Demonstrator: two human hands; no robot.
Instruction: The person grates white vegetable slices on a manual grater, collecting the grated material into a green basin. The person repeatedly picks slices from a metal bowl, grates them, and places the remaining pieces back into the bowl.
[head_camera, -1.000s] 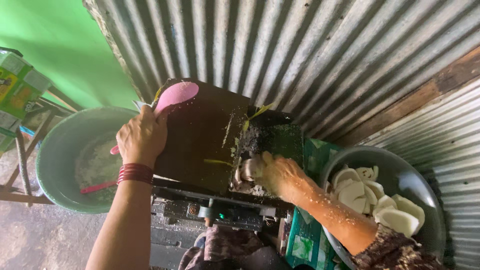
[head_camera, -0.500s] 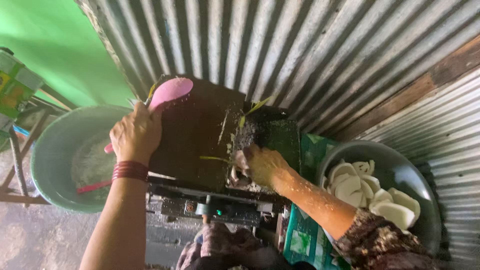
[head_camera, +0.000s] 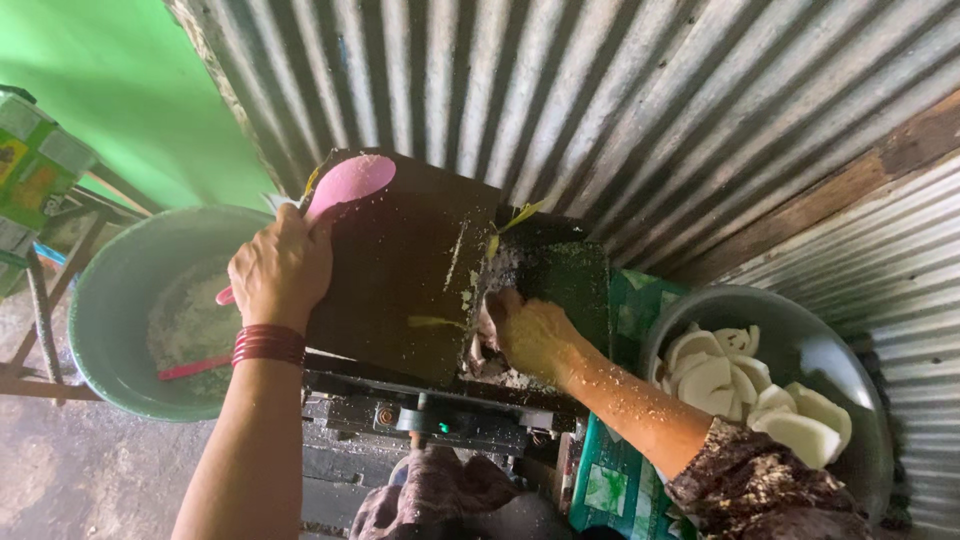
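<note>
Green-and-yellow carton (head_camera: 35, 165) stands far left, beyond the left hand (head_camera: 280, 265).

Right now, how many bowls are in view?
2. A green bowl sits left of the machine, beside the left hand; a grey bowl of white pieces sits right.

the dark boxy metal grating machine (head_camera: 400, 270) stands in the middle, backed against the corrugated metal wall (head_camera: 620, 90). left of it sits the round green plastic basin (head_camera: 100, 320), with white grated shreds (head_camera: 185, 315) in it. right of it sits the round grey metal bowl (head_camera: 850, 370), with white curved coconut pieces (head_camera: 760, 395) in it. the left hand (head_camera: 280, 268) rests on the machine's left edge, closed round the pink plastic spoon (head_camera: 350, 183). the right hand (head_camera: 530, 335) presses into the machine's right-hand opening.
</note>
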